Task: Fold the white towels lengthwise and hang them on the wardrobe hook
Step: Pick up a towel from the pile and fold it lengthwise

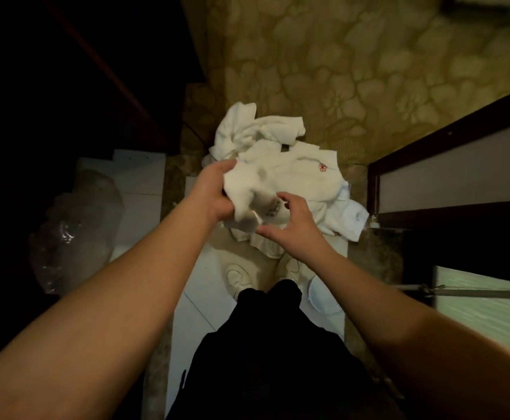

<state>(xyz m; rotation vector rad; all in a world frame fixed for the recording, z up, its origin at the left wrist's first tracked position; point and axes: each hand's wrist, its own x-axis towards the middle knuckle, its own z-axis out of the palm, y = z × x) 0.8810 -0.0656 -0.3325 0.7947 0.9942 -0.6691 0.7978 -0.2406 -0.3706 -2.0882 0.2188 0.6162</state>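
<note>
A crumpled white towel (247, 186) hangs bunched in my left hand (214, 192), which grips its upper left part. My right hand (290, 222) is just to the right of the hanging end, fingers spread and relaxed, thumb near the towel's lower edge; I cannot tell whether it touches. Behind and below lies a heap of more white towels (259, 134) on the floor, one with a small red emblem (322, 167). No wardrobe hook is in view.
Patterned yellowish carpet (368, 71) lies beyond the heap. A dark-framed door or panel (447, 165) stands at the right, a clear plastic bag (75, 228) at the left. My shoes (241, 277) stand on white tiles, next to a white plastic item (320, 295).
</note>
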